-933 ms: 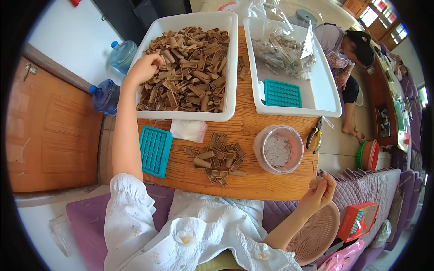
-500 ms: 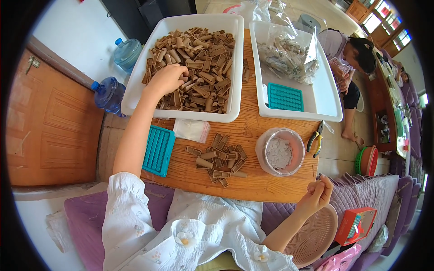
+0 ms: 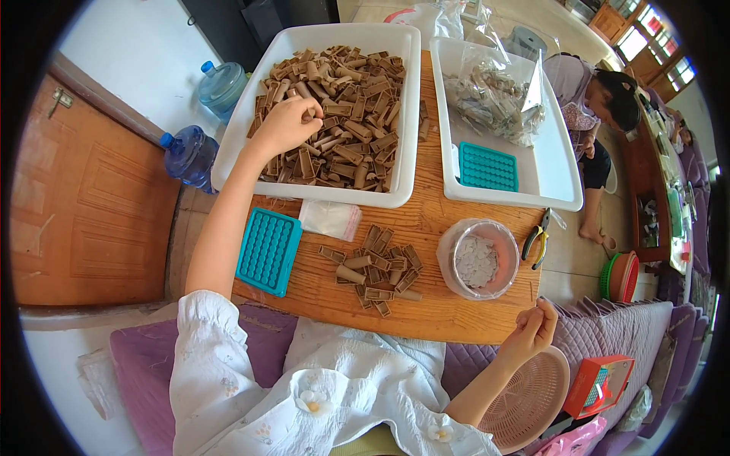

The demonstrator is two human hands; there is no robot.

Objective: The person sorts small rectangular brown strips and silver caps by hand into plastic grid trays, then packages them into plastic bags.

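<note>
My left hand (image 3: 289, 125) is above the heap of brown half-round plastic pieces (image 3: 353, 125) in a white tray (image 3: 407, 114). Its fingers are curled in, and whatever they may hold is hidden. Beyond the table's right front edge, my right hand (image 3: 532, 328) has thumb and fingers pinched together; a small dark bit at the fingertips is too tiny to name. A loose cluster of the same brown pieces (image 3: 374, 262) lies on the wooden table (image 3: 445, 323) in front of me. Beside it stands a lined round tub (image 3: 450, 283) of small pale flat pieces (image 3: 475, 262).
A teal ridged tray (image 3: 268, 251) and a clear plastic packet (image 3: 328, 219) lie left of the cluster. Pliers (image 3: 537, 237) rest at the right edge. A second white bin (image 3: 547, 194) contains bagged grey pieces (image 3: 494, 102) and a teal tray (image 3: 488, 167). Another person (image 3: 582, 106) sits beyond.
My left hand has lifted slightly from the brown pieces, and its fingers have curled in more. My right hand has dipped a little, its fingers tucked closer. The view has shifted slightly.
</note>
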